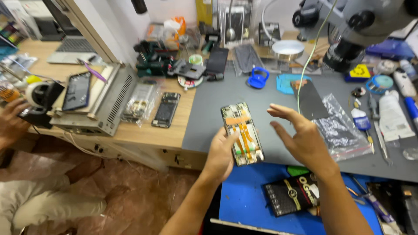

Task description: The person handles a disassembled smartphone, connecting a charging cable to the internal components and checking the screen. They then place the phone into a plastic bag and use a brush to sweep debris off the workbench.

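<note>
My left hand holds an opened phone with its back cover off, showing orange flex cables and a green board, above the front edge of a grey work mat. My right hand hovers just right of the phone with fingers spread and holds nothing. A black phone battery lies on a blue mat below my right wrist.
A microscope head hangs at the top right. Clear plastic bags, tubes and small tools lie on the right. A blue suction cup, a second opened phone and a grey metal machine are to the left. Another person's hand rests at the far left.
</note>
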